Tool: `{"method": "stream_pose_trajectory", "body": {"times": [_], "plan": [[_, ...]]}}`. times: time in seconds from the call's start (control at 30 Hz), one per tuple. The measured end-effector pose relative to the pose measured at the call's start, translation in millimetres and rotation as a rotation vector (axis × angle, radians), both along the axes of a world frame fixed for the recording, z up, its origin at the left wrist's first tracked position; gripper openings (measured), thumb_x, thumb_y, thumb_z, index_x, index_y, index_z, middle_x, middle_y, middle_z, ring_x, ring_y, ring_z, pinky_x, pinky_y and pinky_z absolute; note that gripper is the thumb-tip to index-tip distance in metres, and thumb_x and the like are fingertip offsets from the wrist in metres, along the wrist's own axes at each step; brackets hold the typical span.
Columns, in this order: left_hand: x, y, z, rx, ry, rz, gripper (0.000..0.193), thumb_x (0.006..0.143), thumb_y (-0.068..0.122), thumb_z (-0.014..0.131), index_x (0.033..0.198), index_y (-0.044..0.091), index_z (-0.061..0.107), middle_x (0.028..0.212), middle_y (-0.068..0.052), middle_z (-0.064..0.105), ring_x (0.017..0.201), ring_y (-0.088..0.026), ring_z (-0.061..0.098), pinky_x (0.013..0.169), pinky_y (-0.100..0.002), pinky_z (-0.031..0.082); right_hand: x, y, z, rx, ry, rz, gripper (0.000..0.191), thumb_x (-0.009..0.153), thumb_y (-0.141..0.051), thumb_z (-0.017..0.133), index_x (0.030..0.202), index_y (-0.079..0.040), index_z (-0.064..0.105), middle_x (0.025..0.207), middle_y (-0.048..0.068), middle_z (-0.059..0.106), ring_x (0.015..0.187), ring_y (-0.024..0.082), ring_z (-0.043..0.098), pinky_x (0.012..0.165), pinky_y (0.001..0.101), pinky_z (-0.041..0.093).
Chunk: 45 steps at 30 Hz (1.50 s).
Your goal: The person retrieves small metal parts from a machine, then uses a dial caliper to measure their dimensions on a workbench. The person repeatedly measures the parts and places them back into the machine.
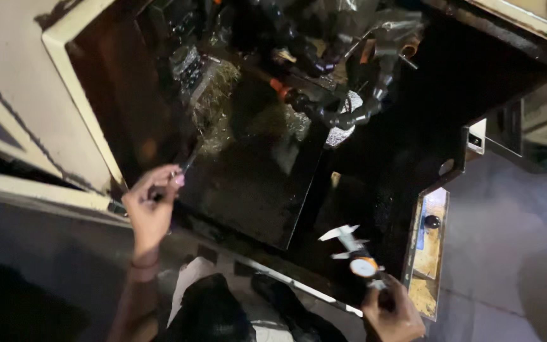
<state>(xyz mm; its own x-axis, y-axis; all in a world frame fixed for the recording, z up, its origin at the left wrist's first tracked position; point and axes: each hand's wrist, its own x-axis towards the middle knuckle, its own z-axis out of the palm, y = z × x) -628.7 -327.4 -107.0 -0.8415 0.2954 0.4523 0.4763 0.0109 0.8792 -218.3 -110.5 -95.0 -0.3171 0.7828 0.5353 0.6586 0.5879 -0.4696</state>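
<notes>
Inside the open machine enclosure, everything is dark, wet and hard to read. Person stands at the opening, seen from above.

Left hand (151, 206): raised at the left edge of the opening, fingers pinched together on a thin dark metal rod-like tool (187, 166). Tool angles up and to the right from the fingertips, its tip near a glistening tangle of metal swarf (213, 104). Cannot tell what kind of tool it is.

Right hand (392, 311): low at the front right, fingers wrapped around the lower end of a silver dial caliper with a round white, orange-rimmed gauge face (356, 253). Caliper points up and to the left out of the fist; its jaws stand apart, with nothing between them. It hangs over the black interior, touching nothing I can see.

Between the two hands: a large flat black metal block or table (254, 183), shiny with fluid, tilted in view. Above it, segmented black coolant hoses with orange joints (343, 114) curl down toward the middle.

Surroundings: cream-painted machine housing (14, 95) on the left. A narrow rust-stained tray (430, 244) on the right edge of the opening, a small dark knob on it. Grey floor (514, 253) beyond.
</notes>
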Motion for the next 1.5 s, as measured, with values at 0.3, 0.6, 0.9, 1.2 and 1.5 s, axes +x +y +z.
{"method": "stream_pose_trajectory", "body": {"times": [0.3,0.6,0.9,1.2,1.5], "plan": [[1,0,21,-0.04,-0.232,-0.13,0.03,0.101,0.0,0.057,0.13,0.001,0.063,0.104,-0.008,0.074,0.083,-0.011,0.073,0.063,-0.022,0.058,-5,1,8,-0.068,0.111,0.07,0.027,0.076,-0.007,0.075,0.103,-0.009,0.078,0.082,0.009,0.074,0.068,0.015,0.07,0.063,0.0276,0.051],[2,5,18,-0.039,-0.006,-0.08,0.027,0.102,-0.002,0.063,0.129,-0.003,0.064,0.111,-0.012,0.076,0.107,-0.013,0.073,0.091,-0.027,0.057,-8,1,15,-0.067,0.043,0.098,0.03,0.071,-0.005,0.079,0.101,-0.01,0.079,0.079,0.009,0.075,0.059,0.015,0.068,0.054,0.0279,0.047],[56,33,33,0.315,-0.527,-0.252,0.023,0.095,0.005,0.069,0.118,0.006,0.073,0.107,-0.01,0.077,0.089,-0.019,0.077,0.08,-0.033,0.066,-7,4,28,-0.275,0.115,0.2,0.033,0.075,-0.011,0.086,0.105,-0.002,0.075,0.076,0.007,0.07,0.065,0.012,0.062,0.063,0.027,0.048],[188,102,75,0.347,-0.69,-0.851,0.032,0.099,0.008,0.064,0.13,0.0,0.066,0.115,-0.016,0.076,0.102,-0.021,0.076,0.088,-0.036,0.065,8,4,54,-0.144,0.392,0.248,0.031,0.092,-0.015,0.082,0.113,0.006,0.069,0.098,0.009,0.072,0.091,0.012,0.062,0.088,0.0276,0.051],[235,127,102,0.371,-0.667,-1.044,0.028,0.1,0.002,0.066,0.127,-0.003,0.07,0.115,-0.017,0.077,0.101,-0.024,0.076,0.092,-0.037,0.067,31,-9,73,-0.029,0.229,0.128,0.039,0.092,-0.018,0.077,0.119,0.008,0.065,0.102,0.022,0.071,0.093,0.032,0.069,0.09,0.0355,0.051]]}}
